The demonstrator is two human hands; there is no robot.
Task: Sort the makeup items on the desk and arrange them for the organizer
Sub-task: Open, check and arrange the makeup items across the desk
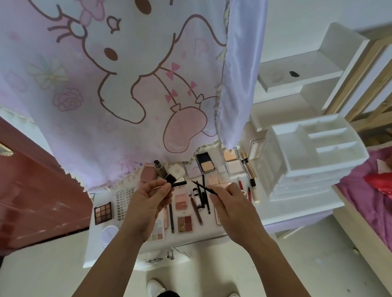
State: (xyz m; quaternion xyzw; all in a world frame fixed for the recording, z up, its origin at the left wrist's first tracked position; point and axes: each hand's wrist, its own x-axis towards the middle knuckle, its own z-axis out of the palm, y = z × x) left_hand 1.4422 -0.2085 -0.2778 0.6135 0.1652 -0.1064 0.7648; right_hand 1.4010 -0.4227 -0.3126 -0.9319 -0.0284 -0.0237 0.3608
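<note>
Both hands raised over desk [209,237], mid-frame. Left hand [148,200] pinching short black cap [179,183] between thumb and curled fingers. Right hand [230,204] gripping thin black liner wand [202,187], tip toward 10 o'clock, just short of cap. Brown eyeshadow palette [103,212] at 8 o'clock. White organizer [310,156] at 2 o'clock.
</note>
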